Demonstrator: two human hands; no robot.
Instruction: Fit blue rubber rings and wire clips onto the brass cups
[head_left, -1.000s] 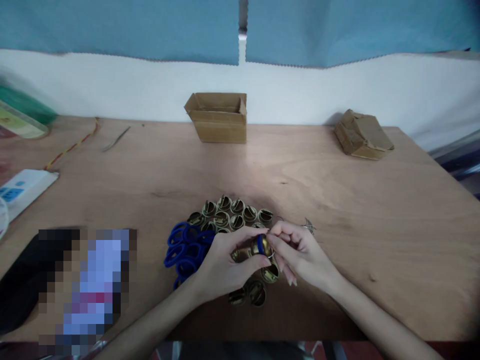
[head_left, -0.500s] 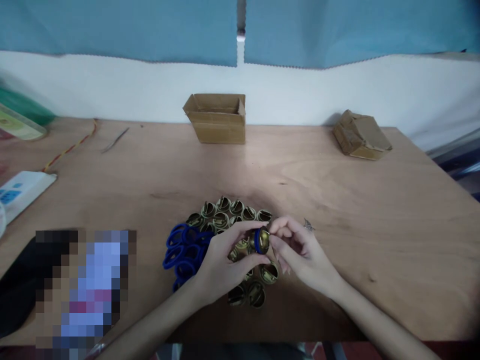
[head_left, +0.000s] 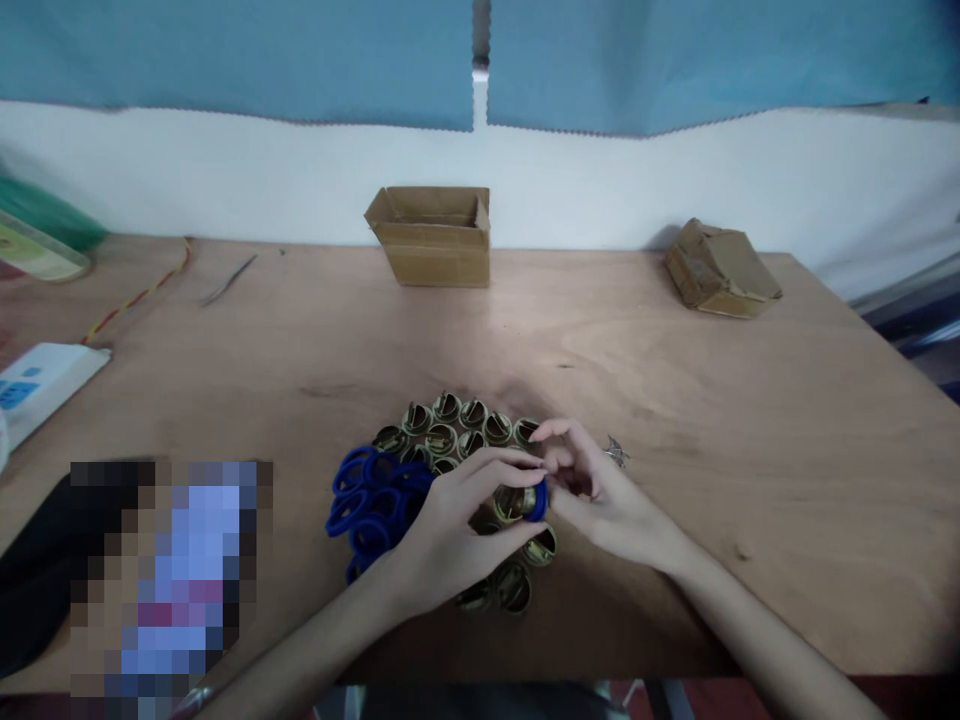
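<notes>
My left hand (head_left: 450, 525) pinches a small brass cap (head_left: 517, 502) with a blue ring (head_left: 538, 499) on its end. My right hand (head_left: 592, 490) meets it from the right, fingers curled and pressing on the same blue ring. Both hands hover just over a cluster of brass caps (head_left: 457, 430) lying on the wooden table (head_left: 675, 380). A heap of loose blue rings (head_left: 371, 495) lies just left of my left hand.
An open cardboard box (head_left: 433, 235) stands at the back centre and a closed brown packet (head_left: 720, 268) at the back right. Tweezers (head_left: 229, 279), a red-yellow wire (head_left: 139, 297) and a white power strip (head_left: 37, 380) lie at the left. A blurred patch covers the near left.
The cap with the blue ring has turned and dropped slightly toward the table between my fingers. My right hand's fingers have closed in over the ring.
</notes>
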